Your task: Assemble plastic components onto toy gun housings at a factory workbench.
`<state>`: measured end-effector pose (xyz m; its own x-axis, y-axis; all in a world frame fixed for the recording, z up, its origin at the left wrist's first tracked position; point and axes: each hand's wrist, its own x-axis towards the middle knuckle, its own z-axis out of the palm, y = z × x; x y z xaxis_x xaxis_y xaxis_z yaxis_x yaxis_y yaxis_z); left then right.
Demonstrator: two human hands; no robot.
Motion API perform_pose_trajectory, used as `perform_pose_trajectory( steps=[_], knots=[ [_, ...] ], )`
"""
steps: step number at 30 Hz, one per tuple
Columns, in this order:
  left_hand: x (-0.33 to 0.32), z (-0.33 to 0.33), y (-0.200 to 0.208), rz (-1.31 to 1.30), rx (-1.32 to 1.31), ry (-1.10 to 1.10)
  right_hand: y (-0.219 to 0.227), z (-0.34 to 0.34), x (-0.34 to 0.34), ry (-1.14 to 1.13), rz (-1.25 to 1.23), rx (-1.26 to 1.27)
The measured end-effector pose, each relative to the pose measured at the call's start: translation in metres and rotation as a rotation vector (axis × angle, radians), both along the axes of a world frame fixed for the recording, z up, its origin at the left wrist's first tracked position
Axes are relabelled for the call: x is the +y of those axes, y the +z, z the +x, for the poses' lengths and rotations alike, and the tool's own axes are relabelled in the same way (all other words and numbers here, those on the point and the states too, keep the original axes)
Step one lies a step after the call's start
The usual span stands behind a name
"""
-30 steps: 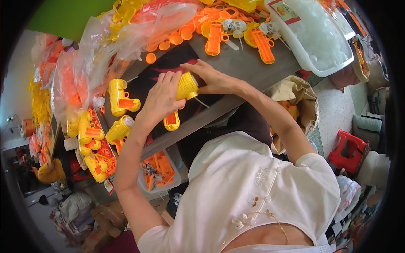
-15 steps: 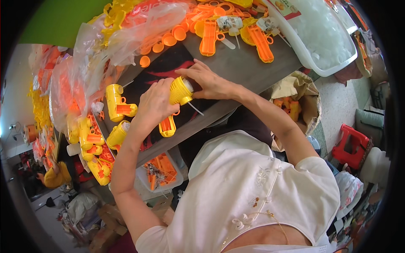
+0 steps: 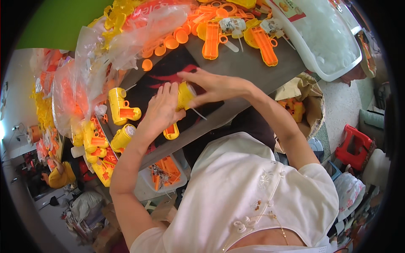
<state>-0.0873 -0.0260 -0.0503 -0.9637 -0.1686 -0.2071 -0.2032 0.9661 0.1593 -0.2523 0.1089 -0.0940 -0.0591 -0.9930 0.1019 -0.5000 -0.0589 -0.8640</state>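
Observation:
My left hand (image 3: 162, 103) is wrapped round a yellow toy gun (image 3: 184, 96) with a wide ribbed barrel. Its grip, with an orange inset, sticks out below the palm, and a thin white strip hangs from the barrel. Over the pale front end reaches my right hand (image 3: 217, 86), fingers stretched and apart, the thumb at the barrel's rim; whether it touches is blurred. Left of my left hand lie another yellow toy gun (image 3: 118, 105) and a yellow barrel piece (image 3: 122, 137). A dark mat (image 3: 168, 67) with red marks is underneath.
Orange caps (image 3: 171, 42), orange gun halves (image 3: 211, 40) and clear plastic bags (image 3: 93, 63) crowd the table's far side. A white tub (image 3: 354, 61) of clear pieces stands far right. Below are a paper bag (image 3: 312, 95), a bin (image 3: 179, 183) and a red stool (image 3: 354, 147).
My right hand has come down and closer over the barrel's front end, its thumb now across the rim. The toy gun has turned slightly in my left hand. The whole view has shifted a little.

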Motion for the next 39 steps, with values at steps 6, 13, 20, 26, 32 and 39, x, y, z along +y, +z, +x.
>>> perform_pose_trajectory(
  steps=[6, 13, 20, 26, 32, 39],
  knots=[
    [-0.040, 0.019, 0.000, 0.546, 0.058, 0.121, -0.004, 0.010, -0.003, -0.028, 0.163, -0.058],
    [-0.001, 0.052, -0.022, 1.381, 0.493, 0.648, -0.020, 0.015, 0.016, -0.118, -0.246, -0.111],
    [0.023, 0.043, 0.002, 0.839, 0.483, 0.430, 0.004, 0.027, -0.008, -0.085, -0.035, -0.560],
    [0.036, 0.035, 0.008, 0.554, 0.627, 0.324, 0.029, 0.050, -0.001, -0.028, -0.201, -0.160],
    [0.042, 0.050, 0.009, 0.566, 0.759, 0.312, 0.024, 0.028, 0.011, -0.118, -0.326, 0.076],
    [0.029, 0.049, 0.056, 0.254, 0.553, 0.161, 0.070, 0.043, 0.021, -0.148, -0.097, 0.013]
  ],
)
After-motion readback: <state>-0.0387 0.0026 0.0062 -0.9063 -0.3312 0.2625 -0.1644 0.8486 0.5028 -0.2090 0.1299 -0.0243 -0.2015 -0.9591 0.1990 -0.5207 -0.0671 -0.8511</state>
